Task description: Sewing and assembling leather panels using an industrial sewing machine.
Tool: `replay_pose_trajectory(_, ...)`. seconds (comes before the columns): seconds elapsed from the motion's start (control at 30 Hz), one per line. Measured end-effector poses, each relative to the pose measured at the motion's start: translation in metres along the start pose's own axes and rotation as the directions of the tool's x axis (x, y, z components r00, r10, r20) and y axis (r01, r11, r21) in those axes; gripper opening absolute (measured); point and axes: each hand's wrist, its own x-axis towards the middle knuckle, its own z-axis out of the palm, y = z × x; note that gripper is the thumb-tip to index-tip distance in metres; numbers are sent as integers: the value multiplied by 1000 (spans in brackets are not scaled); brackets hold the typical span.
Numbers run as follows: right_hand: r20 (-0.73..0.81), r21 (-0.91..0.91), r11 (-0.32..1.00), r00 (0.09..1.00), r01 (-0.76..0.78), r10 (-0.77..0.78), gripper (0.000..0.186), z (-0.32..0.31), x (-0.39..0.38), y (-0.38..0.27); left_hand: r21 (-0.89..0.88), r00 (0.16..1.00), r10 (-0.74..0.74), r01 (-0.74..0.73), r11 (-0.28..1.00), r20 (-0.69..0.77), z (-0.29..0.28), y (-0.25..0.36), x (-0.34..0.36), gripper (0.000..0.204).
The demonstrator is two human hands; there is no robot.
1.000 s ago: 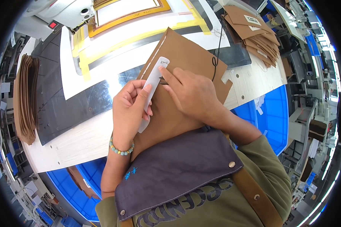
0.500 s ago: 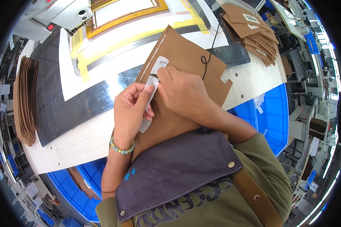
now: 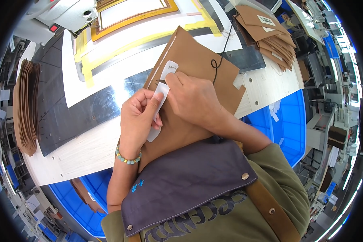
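Wooden worktable (image 3: 84,151) spans the scene under both hands; a dark metal plate (image 3: 68,109) lies on it off to the left of the left hand. Beyond the fingertips sits a white sheet with yellow tape lines (image 3: 121,52).

Brown leather panel (image 3: 197,68) lies flat directly under both hands, running from the person's apron up past the knuckles. A thin black cord (image 3: 220,56) loops across it just beyond the right hand.

Stack of brown leather pieces (image 3: 26,107) stands well to the left of the left hand; a second pile of brown pieces (image 3: 270,34) lies far beyond the right hand.

Left hand (image 3: 137,121): fingers curled, thumb pressing a white translucent plastic template strip (image 3: 160,99) onto the panel. Beaded bracelet (image 3: 128,158) at its wrist.

Right hand (image 3: 193,99): closed in a pinch on a small dark pointed tool (image 3: 161,82), tip at the strip's upper end, touching the left hand's fingertips.
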Motion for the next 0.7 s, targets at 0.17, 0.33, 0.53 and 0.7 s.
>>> replay_pose_trajectory(0.17,18,-18,1000,1000,-12,12,14,1,0,-2,-2,1000,-12,12,1000,27,0,-3,-1,22)
replay_pose_trajectory(0.33,55,31,999,998,-9,7,13,-5,-1,4,-12,1000,-12,13,1000,27,0,0,-3,21)
replay_pose_trajectory(0.53,-173,-138,936,938,-325,300,25,-64,-9,58,21,973,157,-155,988,-172,-41,11,-21,16)
replay_pose_trajectory(0.7,-188,-386,719,813,-578,552,31,-126,-62,153,-45,929,269,-290,956,-254,-89,15,-30,26)
